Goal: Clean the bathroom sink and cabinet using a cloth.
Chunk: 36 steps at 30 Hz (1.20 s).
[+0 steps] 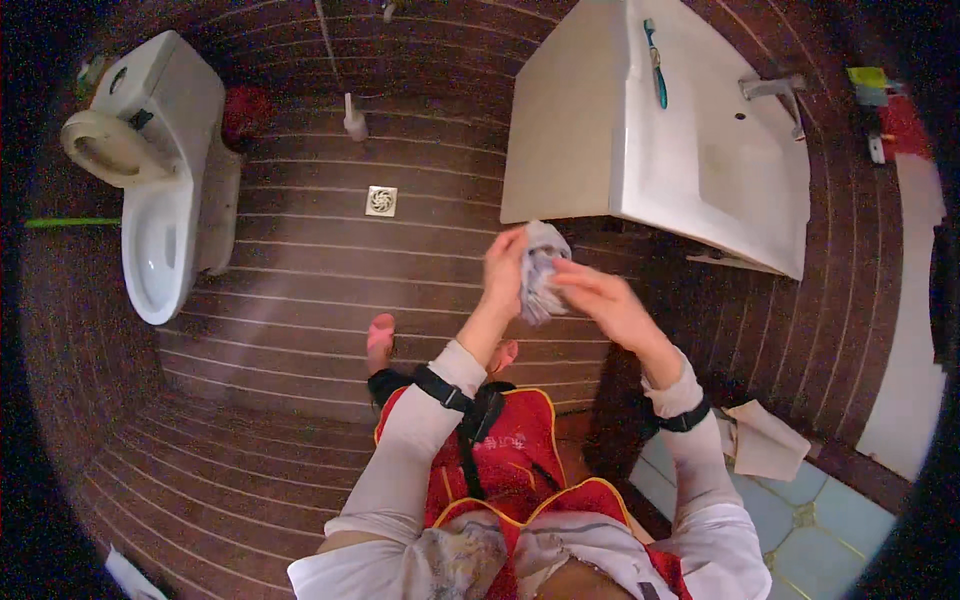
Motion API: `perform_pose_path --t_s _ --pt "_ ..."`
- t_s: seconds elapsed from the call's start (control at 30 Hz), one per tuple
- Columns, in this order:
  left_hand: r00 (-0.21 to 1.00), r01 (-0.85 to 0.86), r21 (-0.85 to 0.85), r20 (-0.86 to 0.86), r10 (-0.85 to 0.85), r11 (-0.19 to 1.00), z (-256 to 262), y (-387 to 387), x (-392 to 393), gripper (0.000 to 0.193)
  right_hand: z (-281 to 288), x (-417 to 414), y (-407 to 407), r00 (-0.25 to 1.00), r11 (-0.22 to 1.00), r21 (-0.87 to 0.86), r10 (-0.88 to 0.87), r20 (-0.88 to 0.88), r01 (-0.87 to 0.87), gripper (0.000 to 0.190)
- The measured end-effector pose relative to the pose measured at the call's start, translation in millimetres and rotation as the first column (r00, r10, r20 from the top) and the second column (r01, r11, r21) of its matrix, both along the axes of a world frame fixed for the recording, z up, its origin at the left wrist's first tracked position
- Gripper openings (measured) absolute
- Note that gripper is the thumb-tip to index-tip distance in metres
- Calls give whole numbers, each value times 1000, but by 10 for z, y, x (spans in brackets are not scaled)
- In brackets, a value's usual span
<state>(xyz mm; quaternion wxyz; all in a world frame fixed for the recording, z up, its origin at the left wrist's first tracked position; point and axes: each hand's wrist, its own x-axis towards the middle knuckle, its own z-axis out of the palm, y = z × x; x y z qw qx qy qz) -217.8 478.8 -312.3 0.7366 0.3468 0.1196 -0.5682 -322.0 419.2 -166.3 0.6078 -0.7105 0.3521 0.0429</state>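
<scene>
A crumpled grey-white cloth (541, 289) is up in front of me, over the floor near the front corner of the washbasin cabinet. My left hand (504, 271) grips its left side, with the fingers pointing away from me. From the right, my right hand (604, 300) reaches across, its fingertips touching the cloth. Motion blurs those fingers, so whether they pinch the fabric is unclear. Part of the cloth is hidden behind the right fingers. Both forearms wear white sleeves with black straps, and a red apron (495, 450) with yellow trim covers my front.
Right of the hands stands a white washbasin (660, 176) with a metal faucet (772, 88); a teal toothbrush (657, 71) lies on its rim. A toilet (154, 255) with raised seat is at left. A toilet brush holder (355, 124) and floor drain (382, 201) are ahead.
</scene>
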Motion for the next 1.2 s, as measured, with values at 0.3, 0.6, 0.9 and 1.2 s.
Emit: perform_pose_path --t_s 0.3,0.6,0.9,1.2 --pt "502 -218 -41 852 148 975 618 -1029 -229 34 78 31 -1127 1000 311 -950 15 -1 -5 35" --pt "678 -294 136 727 106 946 -757 -1130 -239 31 -98 296 -1215 941 266 -906 3 -339 -328 61" --pt "711 -100 346 681 -176 933 -2958 -1215 -77 43 -256 286 -1202 925 665 -685 -380 34 298 54" --pt "820 -79 286 564 -101 955 -2992 -1303 62 42 -390 424 -1559 883 727 -574 -470 -17 376 55"
